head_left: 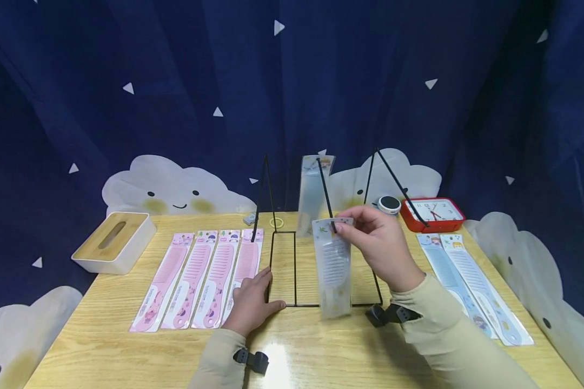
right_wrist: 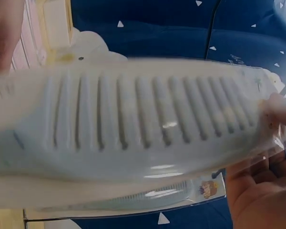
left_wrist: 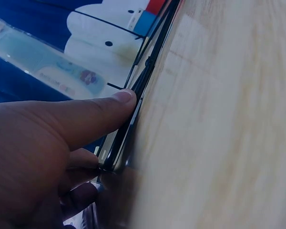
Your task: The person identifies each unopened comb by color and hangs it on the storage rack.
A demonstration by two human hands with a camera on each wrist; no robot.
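Note:
My right hand (head_left: 380, 246) pinches the top corner of a packaged pale comb (head_left: 334, 270), whose clear sleeve hangs down at the tip of the middle black rod. In the right wrist view its wide teeth (right_wrist: 148, 112) fill the middle. Another packaged blue comb (head_left: 312, 197) hangs farther back on that rod of the black wire rack (head_left: 295, 270). My left hand (head_left: 253, 302) rests at the rack's front left corner. Its thumb (left_wrist: 105, 112) lies straight against the base wire in the left wrist view, with the other fingers partly hidden below.
Several packaged pink combs (head_left: 187, 281) lie in a row on the left, near a wooden-lidded tissue box (head_left: 114, 243). Two packaged blue combs (head_left: 467, 286) lie right. A red clock (head_left: 433, 212), a small round-topped object (head_left: 388, 205) and a yellow ring (head_left: 276, 222) stand at the back.

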